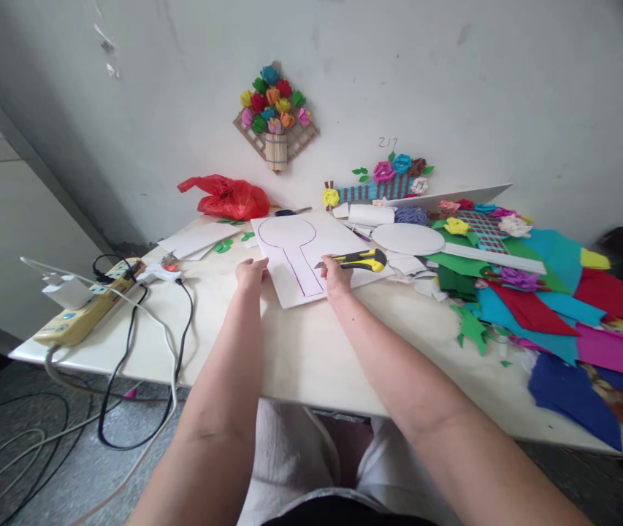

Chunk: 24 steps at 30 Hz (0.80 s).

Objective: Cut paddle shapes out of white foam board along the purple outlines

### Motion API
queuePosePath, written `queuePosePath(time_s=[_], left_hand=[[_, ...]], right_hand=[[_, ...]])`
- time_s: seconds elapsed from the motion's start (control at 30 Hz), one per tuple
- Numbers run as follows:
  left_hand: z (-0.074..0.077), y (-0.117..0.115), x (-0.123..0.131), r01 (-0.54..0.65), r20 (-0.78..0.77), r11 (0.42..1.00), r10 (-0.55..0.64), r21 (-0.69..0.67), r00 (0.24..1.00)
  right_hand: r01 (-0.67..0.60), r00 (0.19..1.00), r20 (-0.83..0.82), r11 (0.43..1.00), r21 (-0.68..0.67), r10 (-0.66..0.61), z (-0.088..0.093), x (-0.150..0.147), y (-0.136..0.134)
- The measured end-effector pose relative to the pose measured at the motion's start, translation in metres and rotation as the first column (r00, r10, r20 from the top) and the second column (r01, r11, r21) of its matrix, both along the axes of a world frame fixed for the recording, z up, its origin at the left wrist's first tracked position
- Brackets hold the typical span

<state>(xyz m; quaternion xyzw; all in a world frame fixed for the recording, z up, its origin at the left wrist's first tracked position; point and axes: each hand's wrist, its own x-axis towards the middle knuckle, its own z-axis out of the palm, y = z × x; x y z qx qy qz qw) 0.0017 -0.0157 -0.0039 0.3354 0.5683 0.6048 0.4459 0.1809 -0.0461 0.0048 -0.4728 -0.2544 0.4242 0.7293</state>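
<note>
A white board [338,237] lies on the table before me, with a purple outline of a round head and a straight handle drawn on it. At its left edge is my left hand [252,272], its thumb and fingers closed on the edge. My right hand [336,277] is closed around a yellow and black utility knife [363,260]. The knife's blade end points left, over the drawn handle near its right line. Just right of the board lies a white paddle-shaped cutout [408,239] with a long handle.
Coloured paper sheets [530,307] and paper flowers cover the table's right side. A power strip [89,303] with cables sits at the left edge. Behind are a red plastic bag [226,197], blue-grey yarn [410,215] and a white roll [371,214]. A flower decoration [275,117] hangs on the wall.
</note>
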Motion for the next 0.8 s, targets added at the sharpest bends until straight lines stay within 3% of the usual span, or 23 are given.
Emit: queuePosePath(time_s=[0.13,0.23,0.33,0.8], left_hand=[[0.008,-0.004,0.006,0.050,0.048,0.996,-0.046,-0.077,0.998],[0.010,-0.007,0.013,0.155,0.229,0.988,-0.149,-0.007,0.962],[0.009,-0.008,0.018,0.164,0.324,0.986,-0.169,0.042,0.931],[0.014,-0.014,0.028,0.160,0.458,0.987,-0.132,-0.024,0.879]], right_hand=[[0.009,0.998,0.059,1.000,-0.018,-0.008,-0.001,0.000,-0.001],[0.030,0.992,0.120,0.999,-0.034,-0.026,-0.001,0.000,-0.003],[0.026,0.989,0.150,0.998,-0.052,-0.018,0.000,-0.001,-0.004],[0.012,0.993,-0.121,1.000,0.012,-0.010,0.011,-0.001,-0.005]])
